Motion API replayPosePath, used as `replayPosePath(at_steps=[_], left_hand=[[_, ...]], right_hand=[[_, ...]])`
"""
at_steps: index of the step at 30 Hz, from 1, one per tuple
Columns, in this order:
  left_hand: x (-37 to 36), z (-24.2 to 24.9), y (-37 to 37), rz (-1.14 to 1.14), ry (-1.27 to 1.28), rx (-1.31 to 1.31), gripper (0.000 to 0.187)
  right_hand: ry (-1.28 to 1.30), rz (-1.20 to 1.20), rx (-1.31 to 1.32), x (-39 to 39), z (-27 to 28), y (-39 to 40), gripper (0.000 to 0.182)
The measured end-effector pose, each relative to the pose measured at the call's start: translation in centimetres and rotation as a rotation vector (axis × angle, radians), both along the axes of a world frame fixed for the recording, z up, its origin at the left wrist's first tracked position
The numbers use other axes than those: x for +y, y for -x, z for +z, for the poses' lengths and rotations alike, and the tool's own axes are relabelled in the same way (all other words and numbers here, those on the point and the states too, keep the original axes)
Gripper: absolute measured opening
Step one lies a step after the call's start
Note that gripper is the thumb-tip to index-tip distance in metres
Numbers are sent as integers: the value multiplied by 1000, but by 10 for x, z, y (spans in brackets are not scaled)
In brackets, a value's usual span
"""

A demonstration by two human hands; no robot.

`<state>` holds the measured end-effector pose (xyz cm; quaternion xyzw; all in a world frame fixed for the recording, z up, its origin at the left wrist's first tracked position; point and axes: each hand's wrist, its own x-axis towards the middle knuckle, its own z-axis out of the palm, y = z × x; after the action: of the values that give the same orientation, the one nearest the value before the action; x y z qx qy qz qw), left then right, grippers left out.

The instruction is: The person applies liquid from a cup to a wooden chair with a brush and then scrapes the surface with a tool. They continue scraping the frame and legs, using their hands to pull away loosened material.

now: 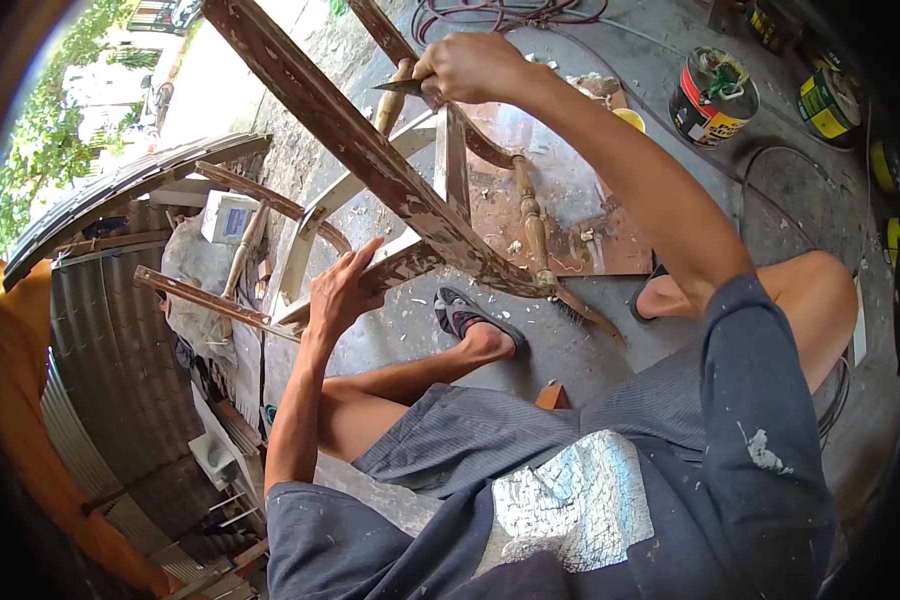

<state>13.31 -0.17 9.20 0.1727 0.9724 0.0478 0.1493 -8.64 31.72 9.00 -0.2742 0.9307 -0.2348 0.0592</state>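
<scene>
In front of me a wooden chair frame (340, 140) with worn, flaking brown finish stands tilted, its legs and rails spread toward the left. My left hand (345, 288) is closed around a rail at the frame's lower middle. Up at the top, my right hand (470, 68) grips a dark pointed blade (400, 87), its handle hidden in the fingers. This blade lies across a turned spindle (392, 105) of the frame, seemingly against it. A brush with a wooden handle (590, 315) and dark bristles lies by the frame's lower right end.
A stained board (620, 245) lies on the concrete floor, with paint flakes around. Paint cans (713, 97) stand at the right, one holding tangled material. Hoses (500, 14) coil at the back. Corrugated metal sheets (120, 330) and a white box (232, 218) are on the left.
</scene>
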Motion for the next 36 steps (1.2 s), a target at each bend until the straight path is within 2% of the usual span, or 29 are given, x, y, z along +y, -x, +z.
replayPosePath(at_steps=[2,3,6,7,10,11,13,15,18,19,23,27,30,31,33,36], left_hand=[[-1,-1,-2,0,4,-9,93],[-2,-2,-2,0,6,-19,93],[-3,-2,1,62,49,-92,96],[-2,-1,0,87,76,-127,97],[-3,-1,-1,56,80,-95,98],[-2,0,-2,39,75,-73,97],[-1,1,0,60,92,-104,96],[-1,1,1,73,101,-133,96],[-1,1,1,54,88,-127,95],[-2,0,-1,35,74,-99,96],[-4,-2,-1,40,78,-84,97],[-5,-2,0,7,19,-54,95],[-4,-4,-1,0,11,-32,95],[-4,-2,1,6,22,-35,96],[-1,0,-1,29,36,-53,98],[1,3,0,42,50,-86,96]], right_hand=[[-124,63,72,-17,-5,14,21],[-221,39,37,-23,11,10,20],[-116,292,-71,0,67,2,19],[-200,242,-66,-7,70,8,17],[-193,155,212,-20,7,54,17],[-172,124,103,-21,11,50,18],[-100,104,89,-22,11,38,17],[-206,268,-53,-17,23,34,17],[-106,312,-61,-4,37,33,18],[-145,219,13,-8,30,37,19],[-262,227,50,-22,31,35,22],[-92,360,4,-7,57,17,23],[-188,313,136,-14,44,48,18],[-185,329,375,-20,24,58,15],[-106,285,370,-36,13,52,17],[-50,326,229,-27,17,35,16]])
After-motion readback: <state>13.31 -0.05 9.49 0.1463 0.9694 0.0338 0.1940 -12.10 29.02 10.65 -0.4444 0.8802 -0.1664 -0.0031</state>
